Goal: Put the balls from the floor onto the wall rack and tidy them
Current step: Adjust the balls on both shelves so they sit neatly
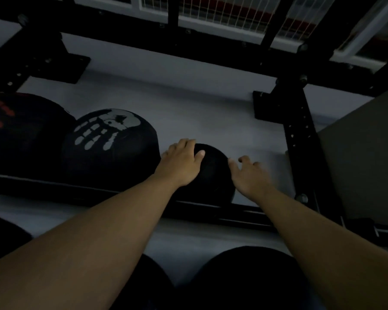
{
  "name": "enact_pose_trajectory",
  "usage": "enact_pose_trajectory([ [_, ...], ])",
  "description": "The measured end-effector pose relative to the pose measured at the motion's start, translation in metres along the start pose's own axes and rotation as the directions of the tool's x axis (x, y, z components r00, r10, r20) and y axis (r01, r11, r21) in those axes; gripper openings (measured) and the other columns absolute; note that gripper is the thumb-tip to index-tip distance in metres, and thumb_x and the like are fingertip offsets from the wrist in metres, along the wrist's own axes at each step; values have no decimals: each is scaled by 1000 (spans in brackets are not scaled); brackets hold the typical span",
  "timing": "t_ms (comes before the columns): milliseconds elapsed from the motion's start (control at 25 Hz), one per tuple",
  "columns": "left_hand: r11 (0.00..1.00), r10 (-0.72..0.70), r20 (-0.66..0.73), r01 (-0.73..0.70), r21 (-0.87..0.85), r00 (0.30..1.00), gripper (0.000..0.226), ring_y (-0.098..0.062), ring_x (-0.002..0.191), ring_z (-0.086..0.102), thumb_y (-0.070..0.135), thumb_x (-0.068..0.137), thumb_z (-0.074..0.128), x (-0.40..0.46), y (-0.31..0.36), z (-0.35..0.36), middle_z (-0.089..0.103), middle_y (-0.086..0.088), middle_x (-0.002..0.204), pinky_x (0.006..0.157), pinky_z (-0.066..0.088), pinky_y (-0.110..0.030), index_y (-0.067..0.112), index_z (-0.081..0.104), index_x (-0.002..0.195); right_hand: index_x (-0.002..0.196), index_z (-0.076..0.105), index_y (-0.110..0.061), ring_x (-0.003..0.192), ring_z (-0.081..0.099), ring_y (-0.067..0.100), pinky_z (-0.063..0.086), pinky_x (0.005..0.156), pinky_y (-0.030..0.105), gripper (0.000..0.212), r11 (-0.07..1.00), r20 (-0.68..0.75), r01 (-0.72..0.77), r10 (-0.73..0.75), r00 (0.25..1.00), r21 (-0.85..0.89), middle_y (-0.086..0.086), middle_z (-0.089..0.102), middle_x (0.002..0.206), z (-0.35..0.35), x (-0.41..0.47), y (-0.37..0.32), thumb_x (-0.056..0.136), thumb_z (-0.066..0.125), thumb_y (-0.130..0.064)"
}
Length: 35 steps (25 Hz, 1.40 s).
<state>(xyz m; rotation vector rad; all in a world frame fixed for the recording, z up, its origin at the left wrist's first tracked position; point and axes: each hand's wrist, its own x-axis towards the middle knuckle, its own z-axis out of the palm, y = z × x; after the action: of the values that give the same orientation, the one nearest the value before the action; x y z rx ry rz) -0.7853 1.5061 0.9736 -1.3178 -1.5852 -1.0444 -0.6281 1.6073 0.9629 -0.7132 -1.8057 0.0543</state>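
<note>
Left hand [181,161] flat on small black ball [211,173] on rack rail [244,214], right hand [250,175] spread at its side, fingers loose, handprint ball [110,142] just left of hands

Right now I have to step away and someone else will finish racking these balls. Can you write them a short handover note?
Left hand: flat on the top left of the plain black ball, not closed around it.
Right hand: open at that ball's right side.
The ball sits on the rack rail, beside the handprint ball; a red-lettered ball is further left.
Done: three balls on this shelf.
Left: settle the black ball; the dark balls lower in the view may need checking, but the picture is too dim to place them.
</note>
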Motion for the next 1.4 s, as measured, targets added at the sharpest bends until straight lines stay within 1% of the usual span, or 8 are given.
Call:
enact_pose_trajectory([
  [160,996,-78,-55,75,-53,995,65,-28,163,18,56,110,24,17,3,23,22,-4,177,131,16,-52,22,29,166,167,14,-15,154,32,40,28,126,51,82,953,156,-107,64,986,283,20,27,170,21,26,1,104,19,-67],
  [280,989,-85,-130,68,-134,988,61,-27,156,34,57,108,30,22,-1,32,39,-3,169,127,27,-49,25,42,159,168,5,-17,158,25,39,22,129,53,86,886,200,-165,84,976,433,18,22,173,45,38,6,102,16,-71],
  [440,993,-112,-264,94,-77,958,52,-29,141,47,53,108,31,23,-3,46,54,-3,155,115,34,-47,27,54,147,168,10,-13,156,28,39,23,129,54,90,863,141,-106,41,989,493,20,23,172,58,58,5,100,15,-73],
  [640,968,-249,-333,227,-105,909,54,-33,144,43,47,110,28,20,16,58,51,-8,157,119,30,-50,20,49,151,164,24,-1,153,38,35,27,129,45,84,832,184,-40,-74,980,553,21,32,169,58,87,8,106,20,-62],
  [800,972,-232,-403,230,-55,885,53,-33,143,43,44,111,29,9,24,66,51,-8,157,117,29,-49,17,50,151,163,27,-3,152,39,34,28,129,42,78,810,199,-38,-98,975,586,19,34,169,58,92,17,108,23,-59],
  [1040,991,-137,-304,131,-40,943,58,-30,161,23,42,113,21,8,20,61,32,-7,173,131,14,-50,16,37,162,159,41,-19,145,43,20,31,120,28,56,797,-59,231,-240,969,558,9,42,165,58,79,18,113,19,-40],
  [1200,998,-55,-159,56,5,986,61,-26,165,9,43,114,17,5,7,46,14,-7,179,133,6,-48,16,19,169,165,29,-27,158,27,25,16,132,40,60,864,18,254,-291,957,435,9,26,173,53,76,16,111,16,-49],
  [1400,989,50,-64,-41,140,997,58,-26,162,22,41,115,22,1,-8,23,26,-7,176,132,15,-47,15,26,167,164,29,-31,156,28,36,21,129,44,61,912,22,249,-270,963,325,15,25,171,45,61,-4,108,25,-55],
])
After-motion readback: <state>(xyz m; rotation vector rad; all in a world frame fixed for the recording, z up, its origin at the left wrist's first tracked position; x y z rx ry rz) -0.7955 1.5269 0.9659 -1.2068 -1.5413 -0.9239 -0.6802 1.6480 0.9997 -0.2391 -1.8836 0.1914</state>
